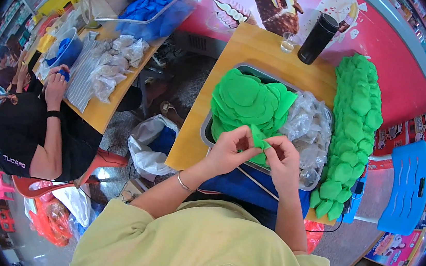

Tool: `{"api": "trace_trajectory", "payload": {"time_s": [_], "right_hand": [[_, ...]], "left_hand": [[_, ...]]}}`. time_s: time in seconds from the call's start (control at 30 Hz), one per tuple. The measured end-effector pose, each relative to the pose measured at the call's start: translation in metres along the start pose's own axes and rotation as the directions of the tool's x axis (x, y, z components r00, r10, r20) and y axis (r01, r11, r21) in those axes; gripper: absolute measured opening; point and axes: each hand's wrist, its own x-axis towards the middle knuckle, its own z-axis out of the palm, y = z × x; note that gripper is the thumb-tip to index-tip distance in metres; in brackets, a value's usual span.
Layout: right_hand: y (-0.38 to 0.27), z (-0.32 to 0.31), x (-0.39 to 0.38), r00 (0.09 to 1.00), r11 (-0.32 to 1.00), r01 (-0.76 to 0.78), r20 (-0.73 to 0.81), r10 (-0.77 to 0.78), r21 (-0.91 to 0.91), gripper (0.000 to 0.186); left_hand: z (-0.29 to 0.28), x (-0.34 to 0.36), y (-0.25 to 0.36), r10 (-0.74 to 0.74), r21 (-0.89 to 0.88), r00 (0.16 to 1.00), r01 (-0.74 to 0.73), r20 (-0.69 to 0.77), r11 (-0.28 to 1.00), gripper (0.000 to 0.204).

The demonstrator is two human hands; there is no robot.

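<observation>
My left hand (233, 148) and my right hand (281, 157) pinch a small folded green cloth piece (258, 135) between them. They are over the front of a metal tray (205, 132), which holds a pile of flat green cloth pieces (242, 97) on the left and crumpled clear plastic bags (303, 116) on the right. A long bumpy row of puffed green pieces (350, 132) lies on the table right of the tray. A thin pale stick (257, 183) shows below my hands over blue fabric (243, 190).
The wooden table (238, 42) carries a black tumbler (317, 39) and a glass (287, 42). At left, another person (39, 151) works at a second table (117, 101) with blue cloth in a clear bin (147, 14). A white sack (149, 144) sits between the tables; a blue chair (404, 187) stands right.
</observation>
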Motion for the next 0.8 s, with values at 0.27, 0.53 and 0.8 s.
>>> {"api": "trace_trajectory", "payload": {"time_s": [0.27, 0.53, 0.8], "right_hand": [[0.004, 0.012, -0.003, 0.927, 0.912, 0.268, -0.174, -0.332, -0.311, 0.015], [0.021, 0.013, 0.001, 0.922, 0.866, 0.273, -0.141, -0.360, -0.419, 0.016], [0.020, 0.012, 0.007, 0.942, 0.940, 0.212, -0.200, -0.270, -0.268, 0.015]], "left_hand": [[0.012, 0.008, -0.001, 0.290, 0.566, 0.953, -0.189, -0.092, 0.802, 0.014], [0.012, 0.003, -0.021, 0.060, 0.064, 0.980, -0.048, -0.192, 0.997, 0.008], [0.014, 0.002, -0.009, -0.097, -0.027, 0.994, 0.096, -0.046, 0.995, 0.009]]}}
